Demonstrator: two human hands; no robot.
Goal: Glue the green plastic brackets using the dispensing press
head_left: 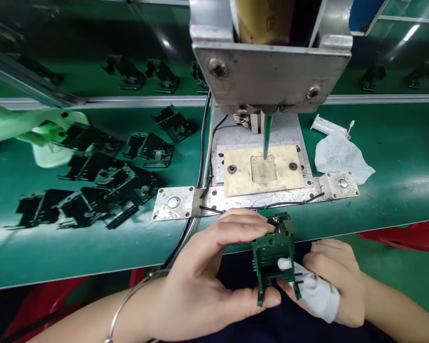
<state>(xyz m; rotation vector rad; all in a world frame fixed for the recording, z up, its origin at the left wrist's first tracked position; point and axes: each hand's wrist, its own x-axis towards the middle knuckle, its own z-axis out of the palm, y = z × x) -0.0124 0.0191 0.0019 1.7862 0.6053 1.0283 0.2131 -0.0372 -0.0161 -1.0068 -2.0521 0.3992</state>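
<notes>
A small dark green plastic frame part [273, 255] is held in front of me, just below the table edge. My left hand [214, 271] grips it, fingers over its top and thumb under its bottom. My right hand [329, 281], with a white cot on the forefinger, pinches the part's lower right side. A dispensing machine [271, 62] stands beyond, its green needle [267, 136] pointing down over a tan fixture plate [236, 183] with a square recess [263, 168].
Several black plastic parts [103, 181] lie on the green table [396, 166] at left. A white cloth [339, 155] and a syringe tube [327, 126] lie right of the fixture. Black cables [203, 147] run along the machine's left side. Red bins show below the table.
</notes>
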